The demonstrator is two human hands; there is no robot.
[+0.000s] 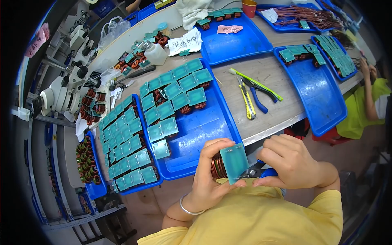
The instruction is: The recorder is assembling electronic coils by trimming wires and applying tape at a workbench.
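Observation:
In front of my chest, my left hand [212, 169] grips a copper-wound coil with a square green circuit board [235, 162] on it. The board stands on edge, its flat face turned toward the right. The copper winding [218, 168] shows between my fingers. My right hand [288, 161] is closed round a pair of blue-handled cutting pliers [257, 171]. Their jaws touch the lower right part of the board, near my left thumb. Whether the jaws are closed on a wire there, I cannot tell.
A blue tray [196, 145] with rows of board-topped coils lies left of my hands, beside another full tray [159, 178]. A yellow cutter knife [248, 102] and blue-handled pliers [261, 107] rest on the table. At right are a blue tray [322, 102] and a co-worker in a yellow-green top [363, 110].

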